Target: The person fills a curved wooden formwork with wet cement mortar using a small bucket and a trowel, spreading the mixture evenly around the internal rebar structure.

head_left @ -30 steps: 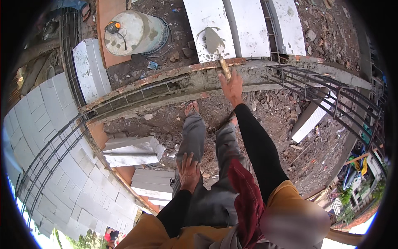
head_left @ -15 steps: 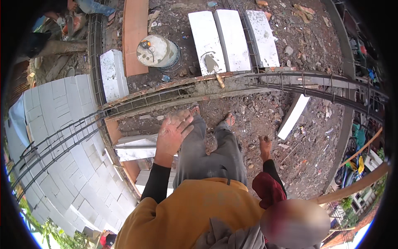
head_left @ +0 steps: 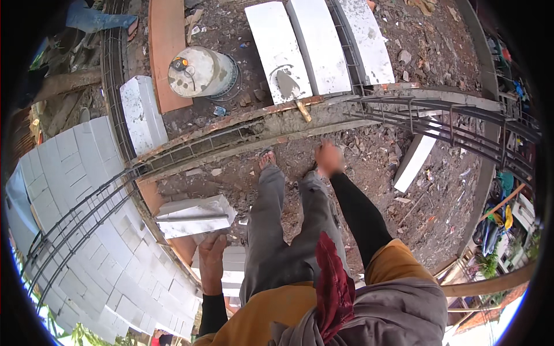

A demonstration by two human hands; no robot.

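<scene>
My left hand (head_left: 212,258) hangs low beside the white lightweight blocks (head_left: 196,217) at left; its fingertips are foreshortened, and I cannot tell whether it touches them. In front of my right leg is my right hand (head_left: 328,158), its fingers curled in; partly blurred, it hides anything it may hold. Ahead, a trowel (head_left: 287,85) lies mortar-smeared on a white block (head_left: 271,40), its wooden handle over the edge of the concrete beam. More white blocks (head_left: 317,46) lie alongside.
A wet concrete beam (head_left: 277,124) with boards and steel bars (head_left: 444,118) crosses ahead. An upturned bucket (head_left: 202,72) carries a small orange-and-black tape measure (head_left: 179,64). A white block (head_left: 416,155) lies at right. Stacked blocks (head_left: 86,190) fill the left. Another person's leg (head_left: 101,16) shows far left.
My left hand has dropped from in front of my thigh to beside the blocks at left. My right arm has swung forward and inward. The view has shifted slightly.
</scene>
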